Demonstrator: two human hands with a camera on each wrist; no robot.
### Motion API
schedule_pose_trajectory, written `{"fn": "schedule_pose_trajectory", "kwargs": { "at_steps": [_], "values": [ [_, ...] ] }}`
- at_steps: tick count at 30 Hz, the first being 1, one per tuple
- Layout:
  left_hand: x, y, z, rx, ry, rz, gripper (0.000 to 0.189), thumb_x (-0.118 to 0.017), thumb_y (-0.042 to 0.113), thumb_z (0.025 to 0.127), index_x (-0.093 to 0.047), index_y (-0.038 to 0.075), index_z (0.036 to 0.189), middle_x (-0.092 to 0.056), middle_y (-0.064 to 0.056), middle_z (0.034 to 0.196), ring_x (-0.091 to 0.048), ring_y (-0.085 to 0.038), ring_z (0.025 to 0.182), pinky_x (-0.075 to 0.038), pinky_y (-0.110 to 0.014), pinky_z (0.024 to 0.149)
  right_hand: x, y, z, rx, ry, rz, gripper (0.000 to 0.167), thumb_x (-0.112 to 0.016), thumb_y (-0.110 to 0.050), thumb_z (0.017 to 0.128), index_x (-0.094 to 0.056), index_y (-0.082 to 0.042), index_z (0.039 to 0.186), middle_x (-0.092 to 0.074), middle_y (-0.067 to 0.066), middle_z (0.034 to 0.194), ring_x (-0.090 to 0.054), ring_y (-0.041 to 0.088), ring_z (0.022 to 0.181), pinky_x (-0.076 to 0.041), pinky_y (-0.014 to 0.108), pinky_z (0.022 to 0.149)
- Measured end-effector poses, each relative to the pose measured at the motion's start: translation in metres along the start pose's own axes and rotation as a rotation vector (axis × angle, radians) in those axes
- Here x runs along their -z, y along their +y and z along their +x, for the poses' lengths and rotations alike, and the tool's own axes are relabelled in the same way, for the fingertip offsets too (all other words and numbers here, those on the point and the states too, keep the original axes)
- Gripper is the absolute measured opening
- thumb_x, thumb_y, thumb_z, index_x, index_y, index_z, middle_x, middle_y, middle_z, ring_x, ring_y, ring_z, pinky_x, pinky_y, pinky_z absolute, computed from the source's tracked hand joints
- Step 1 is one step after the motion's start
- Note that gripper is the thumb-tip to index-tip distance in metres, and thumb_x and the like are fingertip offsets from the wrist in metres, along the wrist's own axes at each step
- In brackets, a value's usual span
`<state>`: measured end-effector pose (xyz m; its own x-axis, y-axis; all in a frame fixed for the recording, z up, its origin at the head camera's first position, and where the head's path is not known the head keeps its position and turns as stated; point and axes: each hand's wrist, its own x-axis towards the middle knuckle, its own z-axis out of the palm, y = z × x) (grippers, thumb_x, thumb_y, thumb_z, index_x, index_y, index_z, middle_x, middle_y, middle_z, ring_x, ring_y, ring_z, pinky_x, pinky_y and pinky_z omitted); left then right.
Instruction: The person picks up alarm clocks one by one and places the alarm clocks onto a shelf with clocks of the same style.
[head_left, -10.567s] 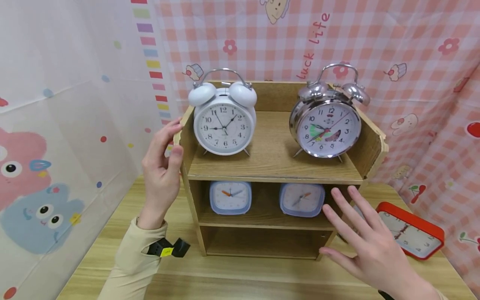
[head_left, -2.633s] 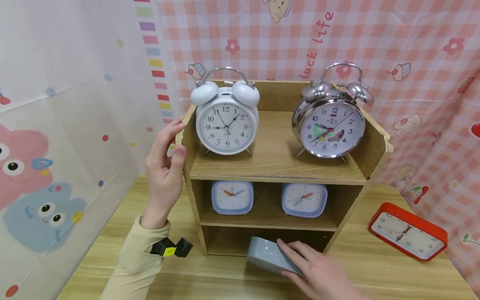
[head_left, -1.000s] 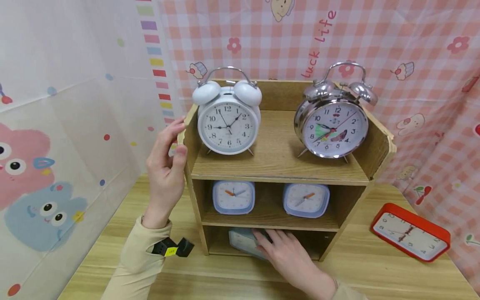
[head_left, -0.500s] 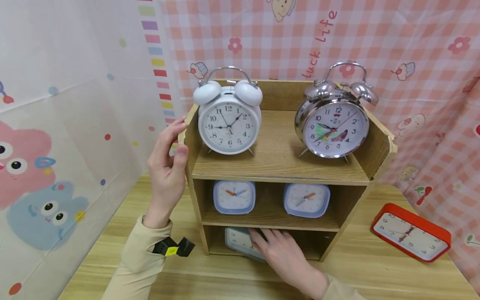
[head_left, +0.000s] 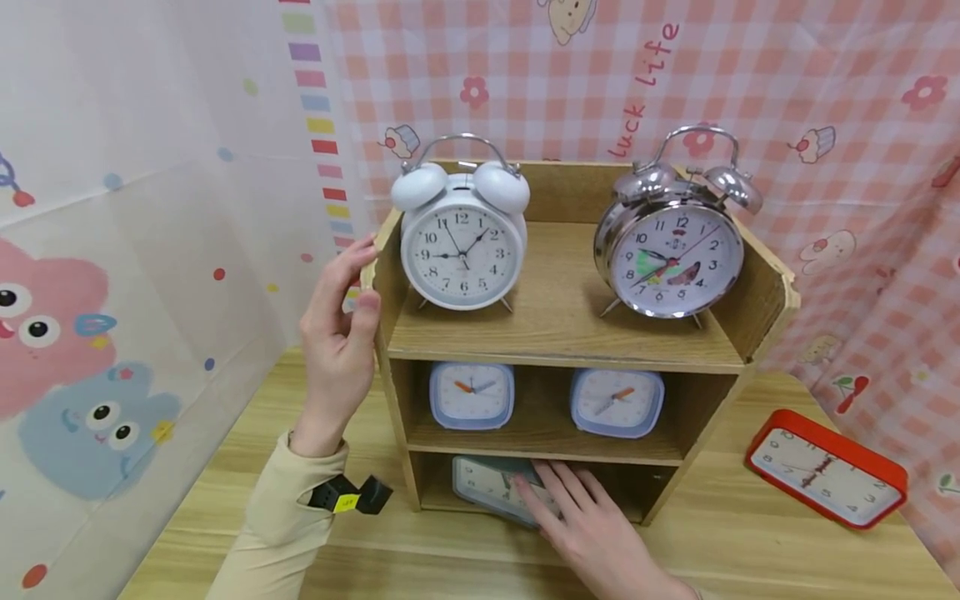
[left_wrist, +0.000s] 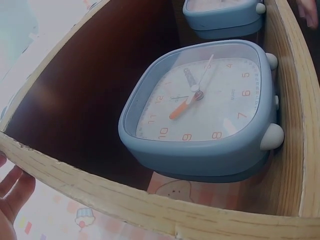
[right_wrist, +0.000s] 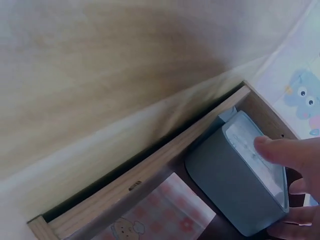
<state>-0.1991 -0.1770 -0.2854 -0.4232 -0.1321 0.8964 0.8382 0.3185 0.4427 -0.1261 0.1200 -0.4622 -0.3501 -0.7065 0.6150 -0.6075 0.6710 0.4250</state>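
On the lowest level of a small wooden shelf (head_left: pixel 555 333), my right hand (head_left: pixel 588 533) holds a grey-blue rectangular clock (head_left: pixel 480 487). The clock leans back and sits askew toward the left. In the right wrist view the thumb lies on the face of the grey-blue clock (right_wrist: pixel 240 170), and the other fingers are behind its far end, partly hidden. My left hand (head_left: pixel 337 358) holds the shelf's left side panel, thumb at the front edge. Two blue alarm clocks stand on the middle level, one left (head_left: pixel 472 396) and one right (head_left: pixel 617 402).
A white twin-bell alarm clock (head_left: pixel 463 250) stands on the top level at the left, a silver twin-bell clock (head_left: pixel 671 258) at the right. On the table (head_left: pixel 360 558), right of the shelf, a red rectangular clock (head_left: pixel 828 468) leans back. Patterned cloth (head_left: pixel 555 108) hangs behind.
Earlier my right hand was open beside the shelf. It then carried the grey-blue clock to the lowest level and slid it left. Just now the hand shifted slightly right. My left hand stays put.
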Motion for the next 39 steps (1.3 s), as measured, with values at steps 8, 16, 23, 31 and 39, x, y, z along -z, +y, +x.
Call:
{"fn": "schedule_pose_trajectory", "kwargs": {
  "at_steps": [8, 16, 23, 31, 39],
  "values": [
    [0.0, 0.001, 0.0, -0.001, -0.002, -0.001, 0.072, -0.053, 0.059, 0.104, -0.063, -0.007, 0.132, -0.063, -0.025, 0.145, -0.062, -0.007, 0.125, -0.032, -0.013, 0.049, -0.002, -0.002, -0.004, 0.046, -0.059, -0.047, 0.055, -0.013, -0.003, 0.114, -0.06, -0.011, 0.142, -0.068, 0.017, 0.139, -0.072, 0.028, 0.117, -0.063, 0.035, 0.084],
    [0.0, 0.001, 0.0, -0.003, 0.002, 0.0, 0.072, -0.053, 0.059, 0.105, -0.063, -0.007, 0.132, -0.063, -0.025, 0.145, -0.062, -0.007, 0.125, -0.032, -0.013, 0.049, -0.003, -0.005, 0.001, 0.029, -0.057, -0.045, 0.062, -0.005, -0.002, 0.113, -0.059, -0.007, 0.143, -0.069, 0.017, 0.135, -0.072, 0.029, 0.114, -0.064, 0.035, 0.082],
    [0.0, 0.001, 0.0, 0.0, -0.003, 0.005, 0.073, -0.053, 0.059, 0.104, -0.063, -0.007, 0.132, -0.062, -0.025, 0.145, -0.061, -0.005, 0.129, -0.033, -0.013, 0.049, -0.01, -0.007, 0.011, 0.01, -0.025, -0.044, 0.056, -0.014, 0.0, 0.114, -0.062, -0.008, 0.142, -0.07, 0.012, 0.128, -0.069, 0.025, 0.107, -0.063, 0.032, 0.08],
    [0.0, 0.001, 0.0, 0.004, -0.011, 0.012, 0.073, -0.053, 0.06, 0.104, -0.063, -0.006, 0.133, -0.062, -0.024, 0.146, -0.061, -0.004, 0.128, -0.033, -0.013, 0.049, -0.019, -0.007, 0.019, -0.011, -0.052, -0.03, 0.058, -0.015, 0.002, 0.112, -0.062, -0.012, 0.144, -0.069, 0.008, 0.124, -0.068, 0.022, 0.103, -0.062, 0.029, 0.074],
    [0.001, 0.0, 0.0, 0.0, -0.012, 0.011, 0.073, -0.053, 0.059, 0.105, -0.062, -0.007, 0.133, -0.062, -0.024, 0.146, -0.06, -0.003, 0.129, -0.032, -0.013, 0.049, -0.027, -0.008, 0.024, -0.007, -0.083, -0.045, 0.052, -0.026, 0.002, 0.109, -0.061, -0.014, 0.144, -0.07, 0.007, 0.13, -0.07, 0.021, 0.109, -0.058, 0.025, 0.064]
  ]
}}
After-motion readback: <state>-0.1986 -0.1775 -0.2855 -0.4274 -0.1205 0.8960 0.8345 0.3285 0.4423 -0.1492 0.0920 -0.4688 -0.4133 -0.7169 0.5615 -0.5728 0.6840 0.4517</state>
